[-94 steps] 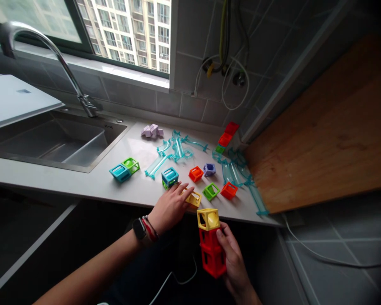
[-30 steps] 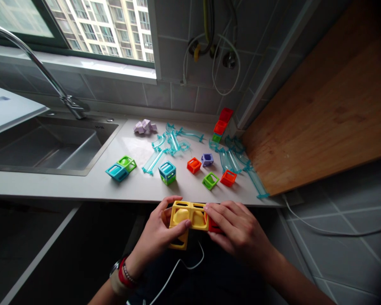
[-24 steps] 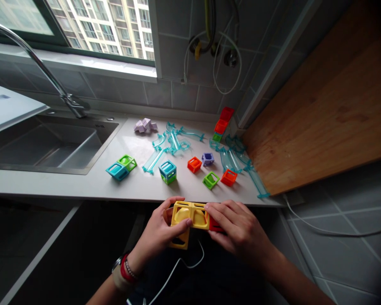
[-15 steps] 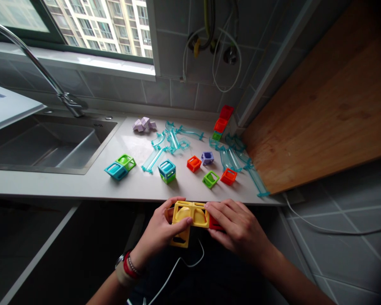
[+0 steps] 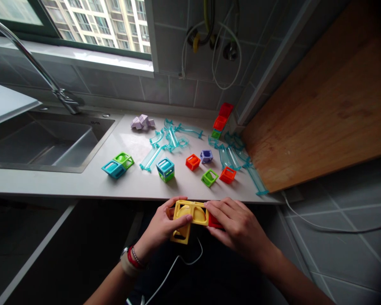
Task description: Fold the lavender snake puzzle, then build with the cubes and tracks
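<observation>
My left hand is closed around a joined group of yellow toy cubes, its thumb across their front. Two of these cubes sit side by side, and another hangs below the left one. At the right end a red toy cube touches the yellow ones, largely covered by the fingers of my right hand, which grip it. Both hands are just in front of the counter edge. On the counter beyond them lie a green cube, an orange-red cube, another orange-red cube and a purple cube.
A blue-and-green cube stack and a joined blue-green pair stand farther left. Clear teal track pieces spread across the back. Pale lilac blocks, a red-and-green tower, a sink and a wooden panel surround them.
The view has shifted slightly. Both hands keep their hold on the joined cubes, with only a slight change in the left thumb and wrist.
</observation>
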`<state>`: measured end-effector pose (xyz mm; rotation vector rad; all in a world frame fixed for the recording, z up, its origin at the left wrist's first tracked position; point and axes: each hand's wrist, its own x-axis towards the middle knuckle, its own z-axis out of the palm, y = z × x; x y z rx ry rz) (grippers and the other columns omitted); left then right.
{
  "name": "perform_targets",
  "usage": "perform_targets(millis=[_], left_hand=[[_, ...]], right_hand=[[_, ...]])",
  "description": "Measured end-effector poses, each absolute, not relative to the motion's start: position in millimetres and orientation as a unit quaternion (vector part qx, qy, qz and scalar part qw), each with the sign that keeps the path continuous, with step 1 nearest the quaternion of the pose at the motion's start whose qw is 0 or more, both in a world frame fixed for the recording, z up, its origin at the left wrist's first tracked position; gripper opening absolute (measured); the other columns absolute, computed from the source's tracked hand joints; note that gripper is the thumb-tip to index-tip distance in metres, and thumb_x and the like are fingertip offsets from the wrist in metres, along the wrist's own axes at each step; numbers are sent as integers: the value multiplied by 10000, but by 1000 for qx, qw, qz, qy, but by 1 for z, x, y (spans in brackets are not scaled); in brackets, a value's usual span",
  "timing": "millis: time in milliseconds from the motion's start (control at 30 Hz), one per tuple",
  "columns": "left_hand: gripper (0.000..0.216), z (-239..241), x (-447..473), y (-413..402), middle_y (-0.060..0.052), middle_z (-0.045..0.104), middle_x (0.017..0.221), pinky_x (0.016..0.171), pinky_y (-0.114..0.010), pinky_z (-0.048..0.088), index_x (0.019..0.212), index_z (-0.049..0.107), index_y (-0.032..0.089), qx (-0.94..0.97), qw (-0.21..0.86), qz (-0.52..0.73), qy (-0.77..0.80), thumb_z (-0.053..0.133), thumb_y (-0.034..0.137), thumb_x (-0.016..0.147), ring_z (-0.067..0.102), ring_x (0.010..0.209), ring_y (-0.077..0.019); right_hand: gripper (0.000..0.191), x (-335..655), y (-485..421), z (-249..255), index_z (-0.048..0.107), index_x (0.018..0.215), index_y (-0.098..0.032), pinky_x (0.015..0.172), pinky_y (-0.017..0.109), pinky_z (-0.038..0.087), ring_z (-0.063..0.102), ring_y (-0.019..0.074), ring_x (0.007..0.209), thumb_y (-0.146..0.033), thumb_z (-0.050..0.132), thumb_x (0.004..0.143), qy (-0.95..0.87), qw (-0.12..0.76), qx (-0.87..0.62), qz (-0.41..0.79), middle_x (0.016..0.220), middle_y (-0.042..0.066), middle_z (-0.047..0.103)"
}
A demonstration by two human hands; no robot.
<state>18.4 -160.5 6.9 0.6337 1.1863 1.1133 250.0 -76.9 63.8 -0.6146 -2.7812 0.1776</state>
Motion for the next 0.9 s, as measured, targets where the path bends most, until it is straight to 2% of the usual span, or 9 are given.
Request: perform_targets(millis=[267,533,700,800,900], left_hand=[[754,1,23,-162,-144,728,1286,925,-333,579,1385,545,166,251,658,499,505,901,366,751,725,1094,-268],[662,4,17,-159,-135,749,1195,848,-299,570,1285,611,148,287,656,481,506,915,345,731,728,995,-244],[668,2,12,-164,-149,735,1226,881,-336,570,1315,598,163,265,688,482,474,900,351,749,731,1024,-272],[717,3,10,-169,-154,733,1228,867,-352,577,1363,564,187,236,710,479,459,893,370,753,738,1018,-291],[723,3,8,-174,-143,743,1188,815,-330,579,1351,571,196,203,700,498,470,897,395,737,745,953,-274]], right_hand=[[426,251,-77,61,607,1350,-104,886,474,536,649,314,1037,-221,683,948,-969,134,-198,54,1248,139,725],[466,251,-78,60,576,1385,-104,877,482,563,660,313,1027,-263,693,963,-963,152,-199,95,1250,141,728],[551,258,-75,59,576,1401,-143,926,456,582,685,301,1048,-335,766,920,-944,188,-212,168,1226,128,745],[482,268,-70,57,641,1331,-191,990,406,575,697,276,1119,-366,784,905,-911,225,-260,227,1236,109,746],[391,287,-57,51,709,1243,-223,979,379,578,719,262,1098,-412,769,906,-861,244,-373,245,1209,93,754]])
